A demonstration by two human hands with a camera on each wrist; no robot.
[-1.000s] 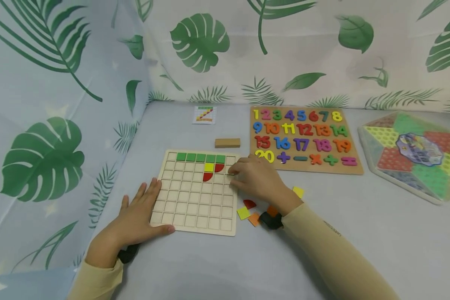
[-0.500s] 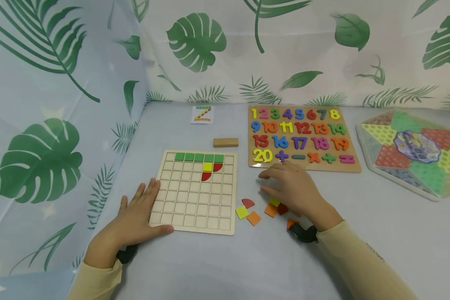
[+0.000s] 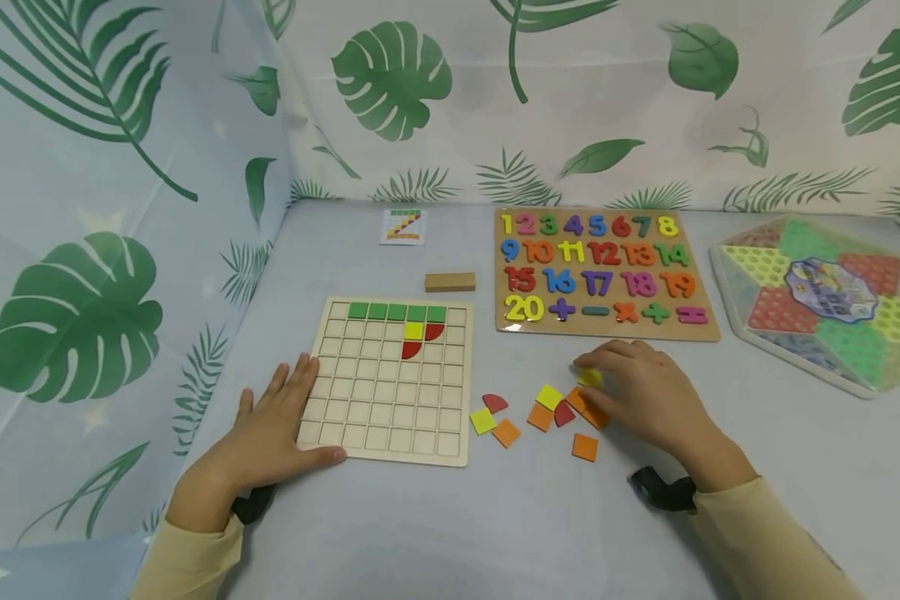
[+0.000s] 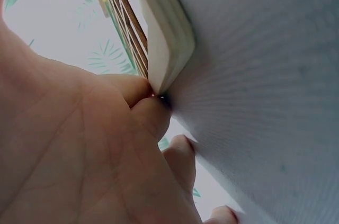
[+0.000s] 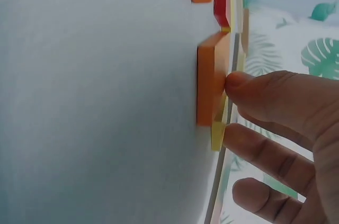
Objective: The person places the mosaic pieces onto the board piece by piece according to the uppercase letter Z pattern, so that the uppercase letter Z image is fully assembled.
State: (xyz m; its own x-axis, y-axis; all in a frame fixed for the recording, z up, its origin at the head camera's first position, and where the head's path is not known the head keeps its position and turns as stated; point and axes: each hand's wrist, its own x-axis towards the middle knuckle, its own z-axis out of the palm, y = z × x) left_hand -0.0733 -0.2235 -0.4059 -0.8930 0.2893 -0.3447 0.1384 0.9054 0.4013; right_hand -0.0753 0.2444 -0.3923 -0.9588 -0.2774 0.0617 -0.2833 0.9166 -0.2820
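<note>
My left hand (image 3: 270, 437) lies on the left edge of a pale wooden grid board (image 3: 337, 400), thumb at its lower edge and fingers spread. In the left wrist view its fingers touch the board's side. A row of green square tiles (image 3: 396, 312), one yellow square (image 3: 414, 331) and two red quarter-circle tiles (image 3: 412, 350) sit in the grid. On the right, my right hand (image 3: 652, 396) reaches over a loose yellow square tile (image 3: 590, 378), thumb and fingertips bent about it. In the right wrist view a finger is at the tile, and an orange tile (image 5: 209, 81) stands out near the thumb.
Loose orange (image 3: 585, 447), yellow (image 3: 549, 397) and red (image 3: 495, 402) tiles lie right of the board. Behind are a wooden block (image 3: 450, 282), a pattern card (image 3: 403, 227) and a number puzzle (image 3: 504, 322). A hexagonal game box (image 3: 862, 275) lies far right.
My right hand has moved right, from the board's right edge to the loose tiles, uncovering several of them. My left hand has stayed on the board, whose tiles look unchanged.
</note>
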